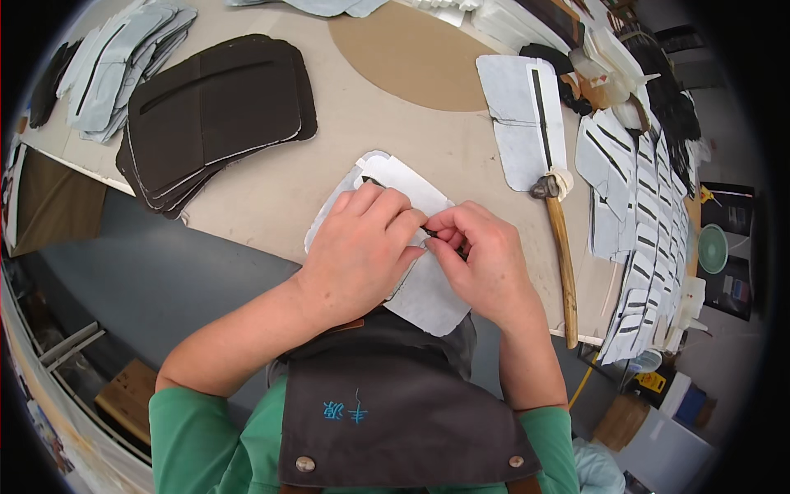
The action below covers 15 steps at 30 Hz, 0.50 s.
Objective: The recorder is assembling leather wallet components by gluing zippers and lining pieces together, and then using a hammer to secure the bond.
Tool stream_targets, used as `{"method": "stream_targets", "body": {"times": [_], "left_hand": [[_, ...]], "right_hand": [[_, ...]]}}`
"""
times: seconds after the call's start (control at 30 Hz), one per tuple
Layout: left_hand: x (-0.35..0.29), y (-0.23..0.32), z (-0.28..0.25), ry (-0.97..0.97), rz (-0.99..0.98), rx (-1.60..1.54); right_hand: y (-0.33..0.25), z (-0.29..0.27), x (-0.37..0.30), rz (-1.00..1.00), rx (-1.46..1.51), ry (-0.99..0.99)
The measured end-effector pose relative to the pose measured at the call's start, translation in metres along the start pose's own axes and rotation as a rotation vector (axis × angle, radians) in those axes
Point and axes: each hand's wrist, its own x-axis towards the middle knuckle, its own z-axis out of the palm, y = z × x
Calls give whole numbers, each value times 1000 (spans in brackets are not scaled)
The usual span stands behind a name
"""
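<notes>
A light grey fabric panel point(436, 300) with a dark slit-like strip point(429, 233) along it lies at the table's near edge, its lower end hanging over toward my apron. My left hand point(358, 243) presses on the panel with bent fingers held together, covering much of the strip. At the right part of the strip, my right hand point(485, 259) pinches it between thumb and fingers. Both hands' fingertips almost meet there. Whatever lies under the left palm is hidden.
Stacked dark brown panels point(218, 107) sit left, with grey pieces point(123, 62) beyond. A wooden-handled hammer point(561, 255) touches another grey panel point(520, 123) at right. Rows of grey strip-marked pieces point(642, 222) cover the table's right end. A tan oval point(411, 53) lies far.
</notes>
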Motion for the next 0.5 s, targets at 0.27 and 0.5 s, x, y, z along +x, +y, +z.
{"method": "stream_targets", "body": {"times": [0.27, 0.5], "left_hand": [[-1, -3, -1, -5, -24, -40], [0, -4, 0, -12, 3, -44]], "right_hand": [[6, 5, -7, 65, 114, 41], [18, 18, -15, -221, 6, 216]]}}
